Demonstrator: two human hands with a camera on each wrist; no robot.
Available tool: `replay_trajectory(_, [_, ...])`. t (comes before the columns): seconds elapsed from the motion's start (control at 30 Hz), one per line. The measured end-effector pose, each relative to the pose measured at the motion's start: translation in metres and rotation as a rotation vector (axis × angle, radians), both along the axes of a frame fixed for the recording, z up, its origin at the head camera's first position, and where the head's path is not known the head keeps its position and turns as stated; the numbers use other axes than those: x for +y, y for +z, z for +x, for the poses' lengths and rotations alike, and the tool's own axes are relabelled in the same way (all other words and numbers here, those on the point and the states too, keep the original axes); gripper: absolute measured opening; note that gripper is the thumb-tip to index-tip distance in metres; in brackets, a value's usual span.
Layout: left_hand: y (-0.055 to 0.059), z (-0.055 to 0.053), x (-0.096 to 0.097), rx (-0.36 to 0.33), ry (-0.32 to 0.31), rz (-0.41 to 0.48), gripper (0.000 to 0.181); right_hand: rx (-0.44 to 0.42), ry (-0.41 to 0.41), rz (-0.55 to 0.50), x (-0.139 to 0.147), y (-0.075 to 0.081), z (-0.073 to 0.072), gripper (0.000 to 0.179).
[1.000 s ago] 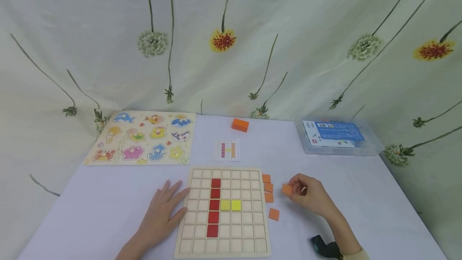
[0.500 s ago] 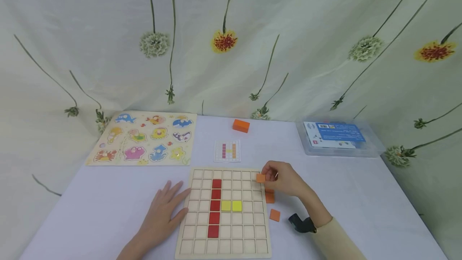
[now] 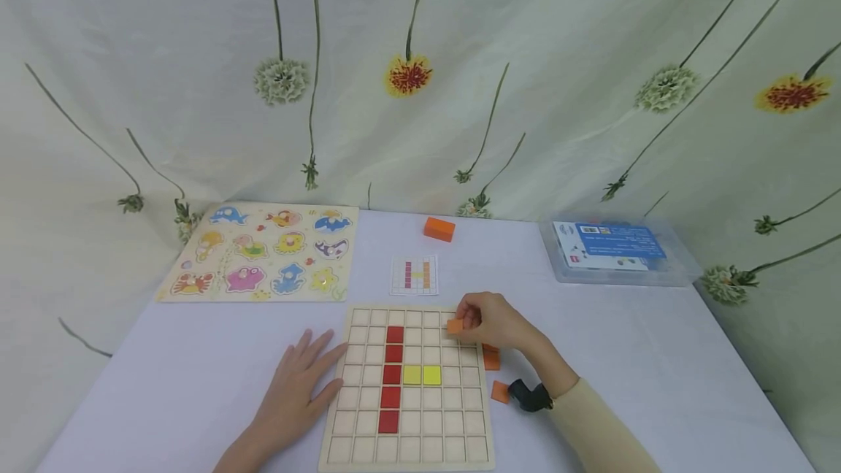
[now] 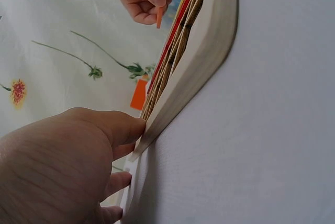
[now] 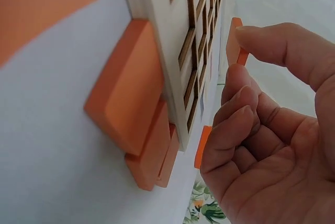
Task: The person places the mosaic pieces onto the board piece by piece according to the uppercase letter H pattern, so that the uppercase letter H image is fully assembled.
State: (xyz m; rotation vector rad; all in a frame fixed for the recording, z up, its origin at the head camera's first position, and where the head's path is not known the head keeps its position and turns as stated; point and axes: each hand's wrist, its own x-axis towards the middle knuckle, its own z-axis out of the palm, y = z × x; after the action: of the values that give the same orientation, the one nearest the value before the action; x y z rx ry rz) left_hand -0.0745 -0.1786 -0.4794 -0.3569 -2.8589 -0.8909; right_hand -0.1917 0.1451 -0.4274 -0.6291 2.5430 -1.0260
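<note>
A wooden grid board (image 3: pixel 339 449) lies on the table with a column of red square tiles (image 3: pixel 391 374) and two yellow tiles (image 3: pixel 422 375) in its cells. My right hand (image 3: pixel 496 323) pinches an orange tile (image 3: pixel 455 326) between thumb and forefinger, over the board's upper right cells. The right wrist view shows this tile (image 5: pixel 235 41) held on edge, the other fingers curled below. My left hand (image 3: pixel 296 389) is spread flat at the board's left edge, thumb and fingertips at the rim. Several orange tiles (image 3: pixel 491 360) lie along the board's right side, partly hidden by my right arm.
Behind the board lies a printed pattern card (image 3: pixel 414 274), with an orange block (image 3: pixel 439 229) farther back. An animal puzzle board (image 3: pixel 256 250) is at back left; a clear plastic case (image 3: pixel 617 247) is at back right. One loose orange tile (image 3: pixel 500 391) is by the black wrist camera (image 3: pixel 531 395).
My right hand has carried the orange tile leftward from the table on the right to over the board's upper right cells. The left hand has stayed in place.
</note>
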Motion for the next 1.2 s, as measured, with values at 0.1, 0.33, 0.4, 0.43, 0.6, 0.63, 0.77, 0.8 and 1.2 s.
replay_trajectory(0.1, [0.001, 0.0, 0.0, 0.026, -0.002, -0.006, 0.048, -0.008, 0.014, 0.008, -0.001, -0.001, 0.0, 0.02])
replay_trajectory(0.33, [0.0, 0.0, 0.0, 0.006, -0.002, 0.002, 0.048, -0.029, 0.045, 0.017, -0.003, -0.004, 0.0, 0.018])
replay_trajectory(0.4, [0.0, 0.0, 0.0, -0.009, 0.0, 0.002, 0.049, -0.033, 0.05, 0.025, -0.004, -0.007, -0.001, 0.018])
replay_trajectory(0.43, [0.0, 0.0, 0.0, -0.011, 0.0, 0.002, 0.049, -0.036, 0.053, 0.027, -0.004, -0.008, -0.001, 0.018])
replay_trajectory(0.6, [0.0, 0.0, 0.0, -0.012, 0.005, -0.012, 0.049, -0.049, 0.052, 0.029, -0.006, -0.01, -0.001, 0.019])
replay_trajectory(0.63, [0.0, 0.0, 0.0, -0.013, 0.006, -0.014, 0.049, -0.048, 0.052, 0.028, -0.006, -0.01, -0.001, 0.019])
replay_trajectory(0.77, [0.0, 0.0, 0.0, -0.015, 0.008, -0.02, 0.049, -0.048, 0.044, 0.03, -0.007, -0.01, 0.0, 0.019])
replay_trajectory(0.8, [0.0, -0.001, 0.0, -0.017, 0.008, -0.022, 0.049, -0.049, 0.041, 0.031, -0.007, -0.01, 0.0, 0.02])
replay_trajectory(1.2, [-0.002, -0.001, 0.0, -0.024, 0.011, -0.023, 0.049, -0.03, 0.024, 0.028, -0.004, -0.007, 0.002, 0.022])
